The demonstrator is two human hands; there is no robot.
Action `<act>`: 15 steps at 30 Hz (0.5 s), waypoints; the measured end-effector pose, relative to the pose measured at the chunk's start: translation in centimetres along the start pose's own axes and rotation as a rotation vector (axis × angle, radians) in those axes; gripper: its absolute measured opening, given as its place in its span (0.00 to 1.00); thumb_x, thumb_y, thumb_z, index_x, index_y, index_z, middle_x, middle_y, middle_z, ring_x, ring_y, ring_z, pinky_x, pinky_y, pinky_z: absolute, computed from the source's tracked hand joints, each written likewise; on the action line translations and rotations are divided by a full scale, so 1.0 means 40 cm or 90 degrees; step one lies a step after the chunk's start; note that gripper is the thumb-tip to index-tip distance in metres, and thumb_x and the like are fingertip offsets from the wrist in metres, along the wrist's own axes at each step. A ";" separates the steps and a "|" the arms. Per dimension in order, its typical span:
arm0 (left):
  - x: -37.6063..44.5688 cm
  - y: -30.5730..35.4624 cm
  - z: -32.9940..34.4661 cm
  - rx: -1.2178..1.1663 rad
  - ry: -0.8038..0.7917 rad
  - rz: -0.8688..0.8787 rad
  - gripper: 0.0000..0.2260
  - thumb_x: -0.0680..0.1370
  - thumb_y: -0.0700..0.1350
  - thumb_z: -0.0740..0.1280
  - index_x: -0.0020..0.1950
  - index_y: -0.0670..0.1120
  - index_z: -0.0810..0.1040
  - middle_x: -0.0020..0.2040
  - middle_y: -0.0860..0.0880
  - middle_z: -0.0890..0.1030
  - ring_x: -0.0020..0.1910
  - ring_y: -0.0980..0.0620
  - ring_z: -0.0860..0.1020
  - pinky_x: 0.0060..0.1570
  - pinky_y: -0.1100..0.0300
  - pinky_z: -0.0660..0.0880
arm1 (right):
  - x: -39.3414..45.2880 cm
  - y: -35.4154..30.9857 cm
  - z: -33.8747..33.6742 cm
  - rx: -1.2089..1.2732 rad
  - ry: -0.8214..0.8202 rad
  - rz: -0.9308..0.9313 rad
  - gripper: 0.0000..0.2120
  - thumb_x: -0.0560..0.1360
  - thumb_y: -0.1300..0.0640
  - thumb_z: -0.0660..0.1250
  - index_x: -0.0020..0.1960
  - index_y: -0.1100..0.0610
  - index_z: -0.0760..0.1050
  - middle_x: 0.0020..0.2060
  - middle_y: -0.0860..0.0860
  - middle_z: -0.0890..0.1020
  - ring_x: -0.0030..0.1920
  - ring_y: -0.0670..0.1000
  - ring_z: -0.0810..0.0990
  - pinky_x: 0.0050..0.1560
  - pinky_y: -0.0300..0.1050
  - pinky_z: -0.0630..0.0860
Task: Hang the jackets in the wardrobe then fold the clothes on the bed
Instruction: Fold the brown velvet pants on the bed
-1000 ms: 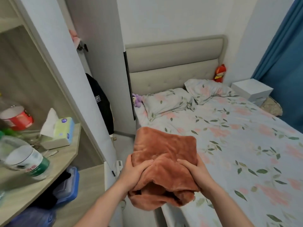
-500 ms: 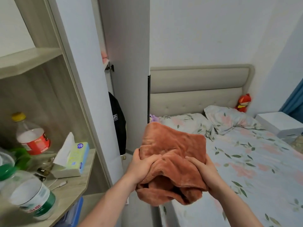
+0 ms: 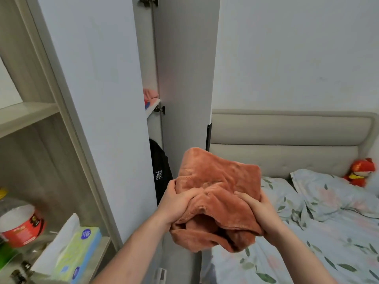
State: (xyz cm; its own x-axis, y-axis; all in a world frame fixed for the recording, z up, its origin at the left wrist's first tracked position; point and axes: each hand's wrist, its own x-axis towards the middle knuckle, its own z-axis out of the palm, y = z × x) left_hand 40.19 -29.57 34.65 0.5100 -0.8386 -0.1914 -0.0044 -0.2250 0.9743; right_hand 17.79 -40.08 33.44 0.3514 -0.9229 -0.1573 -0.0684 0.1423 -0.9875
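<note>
A folded rust-brown fleece garment [image 3: 219,181] is held up in front of me, between the wardrobe and the bed. My left hand [image 3: 176,201] grips its left side with the thumb on top. My right hand [image 3: 256,210] grips its right side the same way. Behind it the white wardrobe door [image 3: 184,78] stands ajar. In the gap a black jacket [image 3: 161,171] hangs, and a pink cloth [image 3: 150,94] lies on the inner shelf above. The bed [image 3: 307,232] with its floral sheet lies to the right.
An open wooden shelf unit [image 3: 26,115] at left holds a tissue box [image 3: 75,251] and a red-labelled bottle [image 3: 20,224]. Two floral pillows [image 3: 328,193] and a red plush toy [image 3: 361,171] sit by the beige padded headboard [image 3: 287,140].
The view has tilted up and turned left toward the wardrobe. Both hands have lifted the folded brown garment higher and nearer the door gap, keeping the same grip.
</note>
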 end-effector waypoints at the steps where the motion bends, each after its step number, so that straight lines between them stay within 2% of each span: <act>1: 0.028 0.016 -0.005 0.002 0.008 0.002 0.35 0.60 0.61 0.81 0.64 0.56 0.74 0.55 0.56 0.84 0.52 0.56 0.84 0.60 0.51 0.79 | 0.031 -0.017 0.010 0.003 -0.005 -0.005 0.25 0.71 0.49 0.79 0.65 0.46 0.75 0.54 0.47 0.86 0.52 0.50 0.86 0.52 0.47 0.81; 3: 0.085 0.052 -0.016 0.006 0.019 0.009 0.38 0.59 0.63 0.81 0.66 0.57 0.73 0.56 0.56 0.83 0.53 0.55 0.83 0.62 0.49 0.78 | 0.097 -0.050 0.029 0.006 -0.011 -0.010 0.24 0.71 0.50 0.79 0.64 0.47 0.74 0.55 0.48 0.85 0.53 0.51 0.85 0.50 0.47 0.80; 7: 0.218 0.126 -0.031 -0.006 0.046 0.024 0.41 0.58 0.63 0.81 0.67 0.57 0.71 0.57 0.56 0.83 0.55 0.55 0.83 0.63 0.49 0.78 | 0.237 -0.106 0.069 0.019 -0.001 -0.017 0.29 0.69 0.47 0.80 0.66 0.48 0.73 0.57 0.49 0.85 0.54 0.52 0.85 0.56 0.53 0.82; 13: 0.459 0.238 -0.047 -0.011 0.062 0.059 0.38 0.63 0.63 0.80 0.69 0.57 0.69 0.56 0.56 0.81 0.54 0.55 0.81 0.53 0.57 0.75 | 0.457 -0.195 0.144 0.038 0.032 -0.057 0.33 0.70 0.48 0.80 0.69 0.49 0.69 0.58 0.49 0.82 0.56 0.53 0.83 0.61 0.55 0.80; 15: 0.550 0.270 -0.060 -0.005 0.076 0.067 0.40 0.60 0.65 0.78 0.70 0.58 0.70 0.58 0.55 0.81 0.55 0.54 0.80 0.57 0.54 0.76 | 0.534 -0.223 0.176 0.037 0.044 -0.070 0.32 0.70 0.48 0.80 0.69 0.49 0.70 0.58 0.50 0.82 0.56 0.52 0.83 0.63 0.57 0.79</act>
State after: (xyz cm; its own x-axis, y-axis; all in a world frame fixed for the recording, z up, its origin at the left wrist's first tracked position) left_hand 53.42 -49.27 41.26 0.6061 -0.7920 -0.0736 -0.0568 -0.1354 0.9892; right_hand 32.46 -58.55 38.80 0.2890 -0.9561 -0.0492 0.0222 0.0580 -0.9981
